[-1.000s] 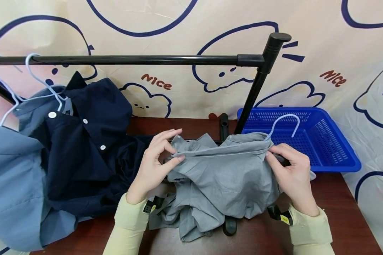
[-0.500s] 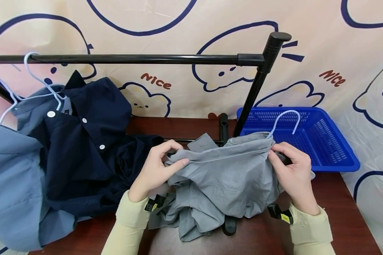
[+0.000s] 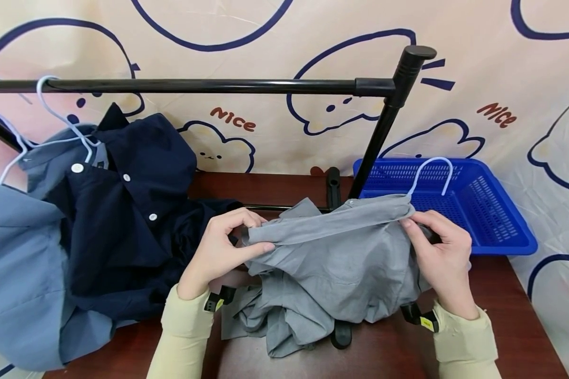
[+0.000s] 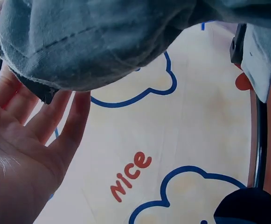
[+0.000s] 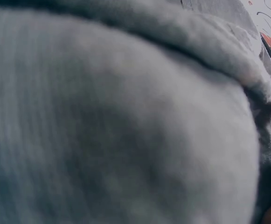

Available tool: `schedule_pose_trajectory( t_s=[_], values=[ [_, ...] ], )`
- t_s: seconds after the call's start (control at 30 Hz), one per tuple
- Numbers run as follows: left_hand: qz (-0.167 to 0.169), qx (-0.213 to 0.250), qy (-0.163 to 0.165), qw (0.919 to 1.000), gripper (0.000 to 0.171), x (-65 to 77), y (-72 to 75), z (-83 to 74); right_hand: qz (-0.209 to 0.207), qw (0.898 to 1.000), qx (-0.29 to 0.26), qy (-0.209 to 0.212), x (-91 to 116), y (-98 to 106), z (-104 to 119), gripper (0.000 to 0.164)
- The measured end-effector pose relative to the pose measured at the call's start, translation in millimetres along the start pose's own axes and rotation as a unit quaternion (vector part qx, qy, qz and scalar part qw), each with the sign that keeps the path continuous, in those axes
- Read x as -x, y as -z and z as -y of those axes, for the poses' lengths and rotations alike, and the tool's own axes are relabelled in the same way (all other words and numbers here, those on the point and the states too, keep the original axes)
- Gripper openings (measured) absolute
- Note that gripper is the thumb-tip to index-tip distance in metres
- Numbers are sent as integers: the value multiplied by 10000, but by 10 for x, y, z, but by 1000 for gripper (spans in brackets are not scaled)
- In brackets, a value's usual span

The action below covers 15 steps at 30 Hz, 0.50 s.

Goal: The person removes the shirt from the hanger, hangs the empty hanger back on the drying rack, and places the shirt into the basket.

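A grey shirt (image 3: pixel 341 263) lies bunched over the table, its long folded band, which looks like the collar, stretched between both hands. At the band's left end, my left hand (image 3: pixel 218 247) pinches the cloth, thumb in front and fingers behind. In the left wrist view, the fingers of that hand (image 4: pixel 37 126) reach up under the grey cloth (image 4: pixel 93 42). My right hand (image 3: pixel 443 252) pinches the band's right end. Just behind it, the light blue hook of a hanger (image 3: pixel 429 163) sticks up; the rest of the hanger is hidden by cloth. Grey fabric (image 5: pixel 126 121) fills the right wrist view, blurred.
A black clothes rail (image 3: pixel 208 86) crosses the back, with its post (image 3: pixel 376 137) on the right. On the left hang a navy shirt (image 3: pixel 118 252) and a blue garment (image 3: pixel 19 273) on light blue hangers. Behind the right hand stands a blue basket (image 3: pixel 498 210) on the brown table (image 3: pixel 512 316).
My left hand has shifted its grip slightly left, and the band has turned flatter and smoother. The right hand and the hanger hook have moved a little to the right.
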State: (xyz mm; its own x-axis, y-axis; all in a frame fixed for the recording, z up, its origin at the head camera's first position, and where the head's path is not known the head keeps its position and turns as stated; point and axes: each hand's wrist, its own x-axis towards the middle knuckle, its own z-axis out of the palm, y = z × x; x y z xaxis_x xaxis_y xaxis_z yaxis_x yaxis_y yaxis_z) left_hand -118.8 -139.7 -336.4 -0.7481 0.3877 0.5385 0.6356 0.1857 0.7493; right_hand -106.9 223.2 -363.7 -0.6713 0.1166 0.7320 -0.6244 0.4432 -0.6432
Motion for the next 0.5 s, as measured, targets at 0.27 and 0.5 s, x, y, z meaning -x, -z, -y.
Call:
schedule_pose_trajectory(
  t_s=[0.27, 0.5],
  values=[
    [-21, 12, 70, 10000, 28, 34, -38, 27, -389, 9990, -188, -112, -45, -27, 213, 5],
    [425, 255, 796, 9956, 20, 70, -129, 57, -907, 9921, -842, -192, -76, -66, 227, 6]
  ],
)
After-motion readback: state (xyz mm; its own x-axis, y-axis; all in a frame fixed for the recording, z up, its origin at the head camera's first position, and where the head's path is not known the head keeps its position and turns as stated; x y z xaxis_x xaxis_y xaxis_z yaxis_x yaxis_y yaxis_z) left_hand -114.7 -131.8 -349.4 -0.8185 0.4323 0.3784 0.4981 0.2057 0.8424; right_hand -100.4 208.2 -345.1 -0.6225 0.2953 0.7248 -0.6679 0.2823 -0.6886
